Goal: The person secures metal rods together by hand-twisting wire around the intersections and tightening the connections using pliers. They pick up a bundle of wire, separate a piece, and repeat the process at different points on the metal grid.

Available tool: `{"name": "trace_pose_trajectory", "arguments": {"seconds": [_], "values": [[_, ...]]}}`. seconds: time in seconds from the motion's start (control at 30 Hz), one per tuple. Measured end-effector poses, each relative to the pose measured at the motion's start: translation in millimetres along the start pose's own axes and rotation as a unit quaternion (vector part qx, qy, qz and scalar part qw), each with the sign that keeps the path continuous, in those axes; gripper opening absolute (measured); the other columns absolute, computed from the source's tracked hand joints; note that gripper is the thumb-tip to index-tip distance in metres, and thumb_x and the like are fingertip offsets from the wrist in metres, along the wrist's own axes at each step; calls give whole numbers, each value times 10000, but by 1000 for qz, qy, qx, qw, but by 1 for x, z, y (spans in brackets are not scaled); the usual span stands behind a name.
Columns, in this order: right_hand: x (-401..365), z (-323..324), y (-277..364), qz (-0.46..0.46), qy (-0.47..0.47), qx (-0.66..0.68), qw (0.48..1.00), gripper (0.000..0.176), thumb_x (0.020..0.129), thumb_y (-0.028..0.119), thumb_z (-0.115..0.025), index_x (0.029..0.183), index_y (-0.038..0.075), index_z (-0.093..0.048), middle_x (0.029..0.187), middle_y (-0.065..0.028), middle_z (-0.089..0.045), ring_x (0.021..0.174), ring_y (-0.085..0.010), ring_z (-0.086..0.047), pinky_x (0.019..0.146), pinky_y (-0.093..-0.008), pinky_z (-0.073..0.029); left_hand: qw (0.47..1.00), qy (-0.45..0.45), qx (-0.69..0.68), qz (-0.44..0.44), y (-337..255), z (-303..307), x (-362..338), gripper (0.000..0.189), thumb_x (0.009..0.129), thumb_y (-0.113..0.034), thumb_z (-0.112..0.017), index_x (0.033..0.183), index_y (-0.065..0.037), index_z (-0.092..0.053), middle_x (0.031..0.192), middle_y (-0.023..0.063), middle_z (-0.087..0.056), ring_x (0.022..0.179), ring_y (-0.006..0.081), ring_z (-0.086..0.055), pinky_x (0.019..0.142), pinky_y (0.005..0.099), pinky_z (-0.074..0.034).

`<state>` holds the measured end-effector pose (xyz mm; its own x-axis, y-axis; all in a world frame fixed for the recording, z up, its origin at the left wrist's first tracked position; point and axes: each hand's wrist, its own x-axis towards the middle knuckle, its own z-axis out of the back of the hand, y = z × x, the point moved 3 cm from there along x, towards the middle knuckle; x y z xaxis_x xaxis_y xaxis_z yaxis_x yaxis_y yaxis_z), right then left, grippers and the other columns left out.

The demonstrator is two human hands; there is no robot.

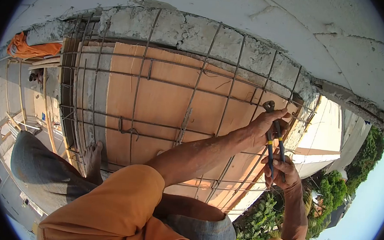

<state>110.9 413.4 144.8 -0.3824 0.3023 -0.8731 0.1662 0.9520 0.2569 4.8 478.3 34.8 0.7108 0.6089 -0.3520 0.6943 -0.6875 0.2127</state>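
A pair of end-cutting pincers with dark handles marked in yellow is held over the rebar grid, near its right end. My right hand grips the lower handles, which stand a little apart. My left hand is closed around the upper part, just below the rounded jaws, and covers the pivot. Crossing bars lie close to the jaws and to my left fingers. Whether the jaws touch a bar or a tie wire cannot be made out.
Plywood formwork lies beneath the bars. A rough concrete edge runs along the top. My bare foot rests at the left on the formwork. A drop with timber props opens on the left; trees stand below right. An orange cloth hangs upper left.
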Motion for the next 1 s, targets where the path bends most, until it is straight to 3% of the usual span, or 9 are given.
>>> {"name": "trace_pose_trajectory", "arguments": {"seconds": [0.2,0.47,0.6,0.67,0.7,0.77,0.83,0.9,1.0], "values": [[-11,-35,-70,120,43,72,989,452,851,119,-615,1197,-159,-529,880,-298,-646,712,-413,-682,623,-451,-587,967,65,243,22,11,-9,-57,739,843,-741,-467,1039,-42,-605,724,37,-605,688,95,-512,598,275,-397],[22,-110,-97,217,252,305,893,563,834,28,-531,1306,-208,-336,911,-462,-545,840,-587,-611,692,-652,-543,952,33,297,-57,-42,29,-119,757,794,-791,-457,771,-52,-623,527,-50,-384,432,43,-313,396,223,-246],[26,-121,-71,300,249,162,906,552,880,102,-557,1325,-163,-365,781,-270,-599,672,-394,-660,594,-521,-574,950,-20,292,-111,-79,44,-156,551,811,-647,-622,638,-144,-479,521,-60,-379,425,35,-320,372,210,-237],[30,-118,-60,361,-108,-111,920,547,909,206,-591,1308,-127,-421,692,-113,-536,557,-213,-564,530,-362,-506,943,-69,293,-142,-101,51,-174,480,839,-505,-696,615,-182,-419,519,-62,-382,426,29,-334,351,206,-237],[32,-112,-61,363,-110,-113,918,547,909,206,-591,1308,-127,-421,692,-113,-536,557,-213,-564,530,-362,-506,944,-65,292,-142,-109,47,-182,480,839,-505,-696,615,-182,-419,519,-62,-382,426,29,-334,351,206,-237],[40,-81,-76,260,-360,-357,822,555,922,282,-601,1295,-102,-455,698,-43,-472,558,-132,-485,533,-324,-439,942,-183,244,-144,-125,49,-200,459,915,-477,-602,625,-146,-470,540,-48,-409,409,35,-331,341,208,-231],[54,-57,-101,242,-420,-371,792,545,933,300,-583,1301,-84,-463,826,-115,-569,709,-205,-587,644,-378,-471,947,-188,204,-163,-137,53,-211,470,923,-491,-577,624,-142,-477,529,-33,-415,398,44,-332,329,213,-236],[61,-20,-125,327,-530,-478,620,559,933,312,-576,1315,-78,-454,992,-209,-607,919,-319,-608,767,-449,-468,951,-196,160,-176,-142,57,-218,483,931,-505,-552,624,-138,-483,517,-18,-422,386,53,-333,318,218,-241],[55,-59,-121,119,-571,-581,567,604,919,350,-598,1331,-63,-441,1211,-250,-528,1120,-407,-526,886,-510,-433,953,-155,166,-200,-149,59,-220,542,949,-553,-467,627,-118,-494,528,58,-514,357,85,-336,302,236,-254]]}}
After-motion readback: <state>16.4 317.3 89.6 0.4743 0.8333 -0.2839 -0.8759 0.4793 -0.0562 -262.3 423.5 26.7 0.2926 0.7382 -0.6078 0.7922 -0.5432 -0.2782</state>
